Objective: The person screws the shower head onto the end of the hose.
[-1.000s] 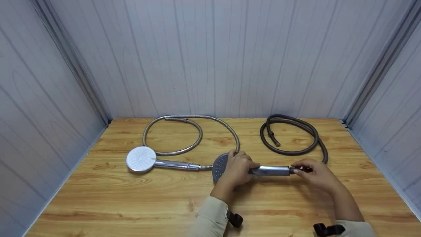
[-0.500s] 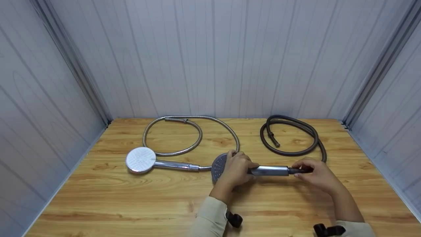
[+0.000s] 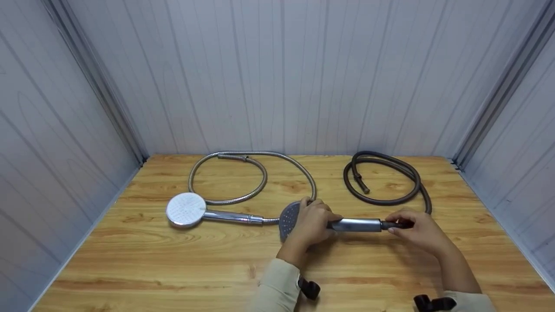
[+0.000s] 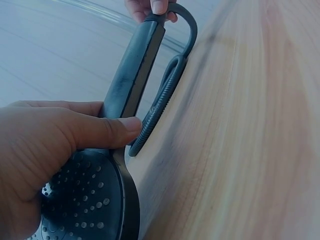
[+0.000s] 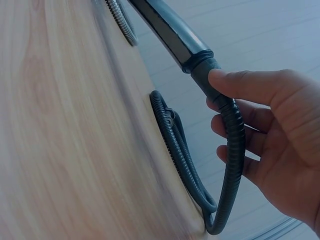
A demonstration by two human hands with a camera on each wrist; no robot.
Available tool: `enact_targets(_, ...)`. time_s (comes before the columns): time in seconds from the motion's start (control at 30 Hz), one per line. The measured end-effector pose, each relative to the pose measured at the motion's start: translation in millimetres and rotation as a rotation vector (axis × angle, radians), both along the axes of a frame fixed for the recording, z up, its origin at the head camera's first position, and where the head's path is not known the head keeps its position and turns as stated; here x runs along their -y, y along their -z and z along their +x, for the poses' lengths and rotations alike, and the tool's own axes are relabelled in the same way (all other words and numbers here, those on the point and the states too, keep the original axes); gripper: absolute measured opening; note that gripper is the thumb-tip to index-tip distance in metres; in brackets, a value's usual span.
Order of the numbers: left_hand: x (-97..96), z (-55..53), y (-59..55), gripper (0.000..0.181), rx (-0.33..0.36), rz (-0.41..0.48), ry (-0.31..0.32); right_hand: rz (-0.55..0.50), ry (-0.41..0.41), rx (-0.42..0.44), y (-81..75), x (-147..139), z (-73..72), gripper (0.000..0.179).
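A dark shower head with a grey handle is held by my left hand, which grips it around the neck where face and handle meet. Its nozzle face shows in the left wrist view. My right hand pinches the connector of a black shower hose between thumb and fingers. That connector sits against the end of the handle, in line with it. From there the hose curves down to a coil on the table. In the head view, my right fingers partly hide the connector.
A chrome shower head lies to the left, joined to a silver hose looped behind it. The black hose's coil rests at the back right, its other end loose. White panel walls bound the wooden table.
Both hands stay almost in place. The right fingers have shifted slightly on the hose connector, and more of it now shows beside the handle's end.
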State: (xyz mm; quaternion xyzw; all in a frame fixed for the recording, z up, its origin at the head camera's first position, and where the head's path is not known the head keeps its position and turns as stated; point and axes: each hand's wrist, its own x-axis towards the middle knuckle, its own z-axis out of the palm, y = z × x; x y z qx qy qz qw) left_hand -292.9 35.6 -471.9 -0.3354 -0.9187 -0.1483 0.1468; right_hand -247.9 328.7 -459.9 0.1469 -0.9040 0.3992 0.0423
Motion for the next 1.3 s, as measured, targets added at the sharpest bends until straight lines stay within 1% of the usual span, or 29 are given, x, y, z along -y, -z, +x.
enact_targets(0.23,0.0,-0.3,-0.4,0.037,0.007,0.013,0.005,-0.02,0.002,0.021,-2.2,0.5,1.4,0.02)
enact_targets(0.37,0.2,-0.2,0.5,0.037,-0.011,0.005,0.002,-0.038,-0.006,0.035,-2.6,-0.1,2.7,0.021)
enact_targets(0.53,0.5,0.3,0.7,0.038,-0.037,-0.001,0.0,-0.034,-0.025,0.03,-3.6,-0.2,3.6,0.022)
enact_targets(0.8,0.0,-0.3,0.6,0.037,-0.012,0.003,-0.007,-0.026,-0.043,0.024,-2.2,0.1,2.3,0.021)
enact_targets(1.13,0.3,-0.5,-0.5,0.036,-0.016,0.001,0.002,-0.018,-0.055,0.03,-1.7,-0.9,1.1,0.023)
enact_targets(1.3,0.2,-0.3,-0.6,0.035,-0.025,0.002,0.002,-0.009,-0.066,0.018,-1.0,-1.4,-0.1,0.025)
